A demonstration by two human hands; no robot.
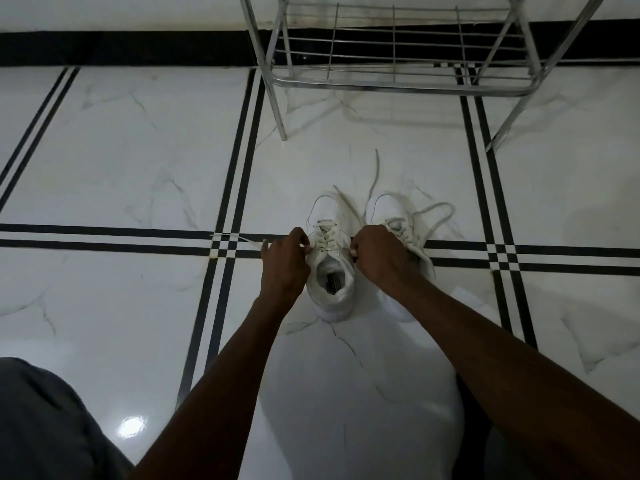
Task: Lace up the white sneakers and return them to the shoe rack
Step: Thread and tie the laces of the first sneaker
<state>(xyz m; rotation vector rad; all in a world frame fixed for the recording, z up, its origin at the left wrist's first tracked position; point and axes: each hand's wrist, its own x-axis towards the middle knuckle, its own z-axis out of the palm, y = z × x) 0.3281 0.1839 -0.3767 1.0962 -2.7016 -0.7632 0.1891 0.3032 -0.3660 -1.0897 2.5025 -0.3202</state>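
Two white sneakers stand side by side on the floor, toes pointing away from me. The left sneaker point(331, 271) is laced most of the way up; my left hand point(284, 261) pinches its lace end on the left side and my right hand point(377, 252) pinches the lace end on its right side, both pulled taut across the top eyelets. The right sneaker point(391, 211) is partly hidden behind my right hand; its loose lace point(434, 216) loops out to the right and forward. The chrome shoe rack point(398, 83) stands beyond the shoes.
The white marble floor point(138, 150) has black double stripes crossing under the shoes. A black skirting band runs along the far wall. My knee in dark cloth point(45, 420) fills the lower left corner. The rack's legs stand just past the sneakers.
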